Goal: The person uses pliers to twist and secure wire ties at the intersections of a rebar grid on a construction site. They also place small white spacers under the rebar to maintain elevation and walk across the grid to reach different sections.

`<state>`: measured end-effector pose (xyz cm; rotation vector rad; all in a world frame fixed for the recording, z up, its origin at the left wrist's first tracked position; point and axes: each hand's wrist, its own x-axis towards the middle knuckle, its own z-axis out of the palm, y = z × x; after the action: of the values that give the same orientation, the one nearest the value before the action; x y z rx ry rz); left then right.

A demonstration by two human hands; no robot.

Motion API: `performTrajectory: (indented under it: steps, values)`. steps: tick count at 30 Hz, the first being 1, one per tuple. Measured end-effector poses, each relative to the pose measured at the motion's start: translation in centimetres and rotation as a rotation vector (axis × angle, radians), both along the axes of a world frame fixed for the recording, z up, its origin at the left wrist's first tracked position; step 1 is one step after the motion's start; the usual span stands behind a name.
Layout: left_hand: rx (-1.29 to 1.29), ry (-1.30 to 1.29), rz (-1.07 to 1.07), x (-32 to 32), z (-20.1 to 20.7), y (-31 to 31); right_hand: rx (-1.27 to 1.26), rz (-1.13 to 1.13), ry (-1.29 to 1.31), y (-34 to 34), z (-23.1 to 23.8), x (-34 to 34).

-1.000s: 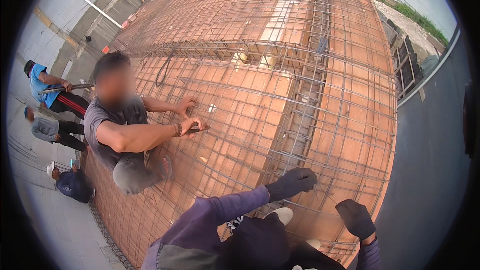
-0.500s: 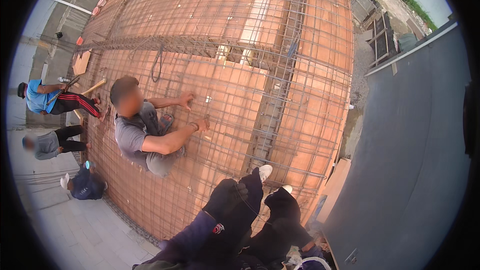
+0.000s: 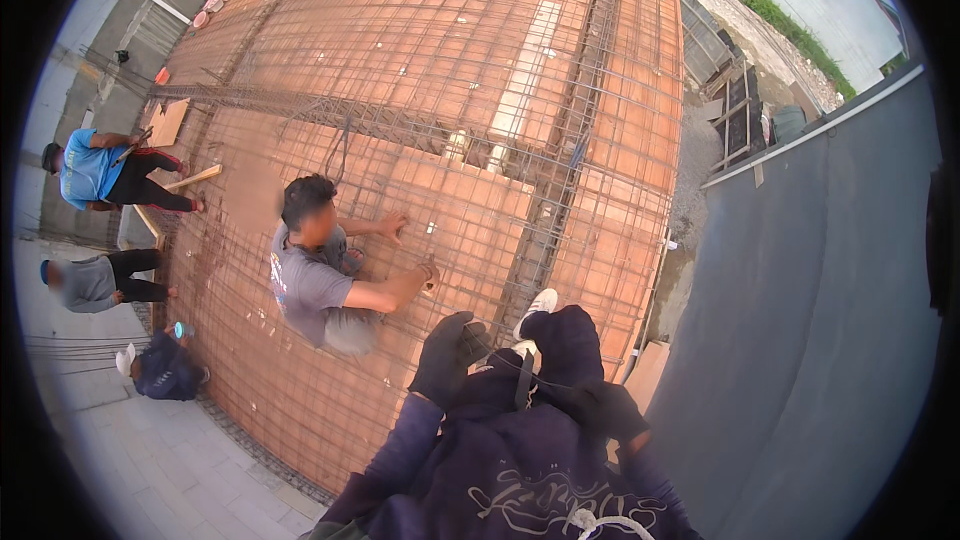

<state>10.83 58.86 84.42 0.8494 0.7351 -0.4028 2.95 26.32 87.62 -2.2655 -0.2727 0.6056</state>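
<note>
My left hand, in a dark glove, is raised over my lap with its fingers bent closed. A thin dark wire runs from its fingertips toward my right hand, which is also gloved and closed over my right thigh. The wire's end at the right hand is hard to make out against the dark clothing. Beneath my hands, my legs rest over a steel rebar mesh laid on reddish plywood panels. A dark strap hangs between my legs.
A co-worker in a grey shirt squats just left, both hands at the mesh. Several other people stand or crouch at the far left, one in a blue shirt. A deeper rebar beam cage crosses the deck. A grey wall rises at right.
My right hand has come up from low beside my hip to over my thigh. My left hand has risen slightly. The view has shifted, and the nearby co-worker has turned their head.
</note>
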Motion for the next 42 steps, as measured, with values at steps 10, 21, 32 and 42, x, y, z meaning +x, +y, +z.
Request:
performTrajectory:
  steps: [10,21,32,42]
  values:
    - [-0.150,0.010,0.167,15.3,-3.8,1.3,0.152,-0.050,0.222,0.2,-3.5,20.2]
    - [-0.222,-0.052,0.382,36.8,-2.5,2.9,0.223,-0.002,0.344,0.0,-2.3,47.9]
    - [-0.174,-0.024,0.947,42.9,-2.0,6.5,0.095,0.562,0.127,8.0,0.9,70.3]
    - [-0.014,-0.186,0.834,67.8,-2.6,20.7,0.001,0.451,0.324,22.0,3.5,92.8]
